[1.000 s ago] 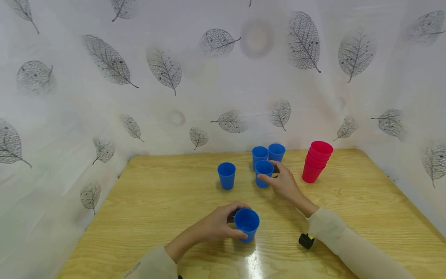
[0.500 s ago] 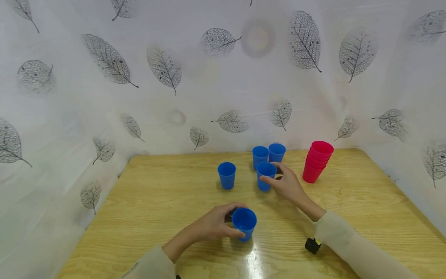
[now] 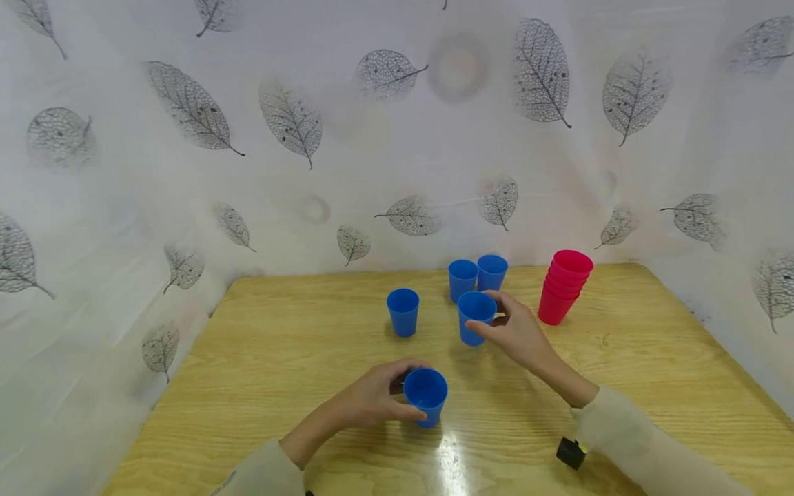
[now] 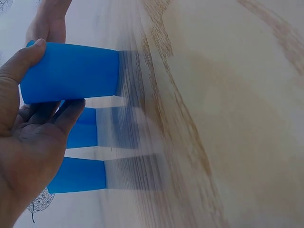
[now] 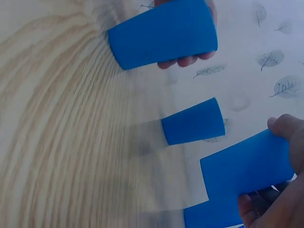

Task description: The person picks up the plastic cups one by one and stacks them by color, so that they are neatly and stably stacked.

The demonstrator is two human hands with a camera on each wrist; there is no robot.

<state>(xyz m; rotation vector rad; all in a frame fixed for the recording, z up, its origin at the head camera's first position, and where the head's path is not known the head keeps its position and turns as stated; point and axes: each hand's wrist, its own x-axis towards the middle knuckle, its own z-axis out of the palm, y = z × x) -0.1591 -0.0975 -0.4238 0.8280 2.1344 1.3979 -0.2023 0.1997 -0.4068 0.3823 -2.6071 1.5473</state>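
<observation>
While the left grip [image 3: 376,395] clasps an upright, tapered blue cup [image 3: 426,393], the right grip [image 3: 523,336] holds a matching twin [image 3: 475,311].

Standing right of centre as stacked red cups [image 3: 561,286]; filling the upper frame as a leaf-printed backdrop [image 3: 403,151]; spreading below as a wooden counter [image 3: 279,365].

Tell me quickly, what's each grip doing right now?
Left grip: closed, holding the nearest blue cup.
Right grip: closed, holding another blue cup, farther away.
</observation>
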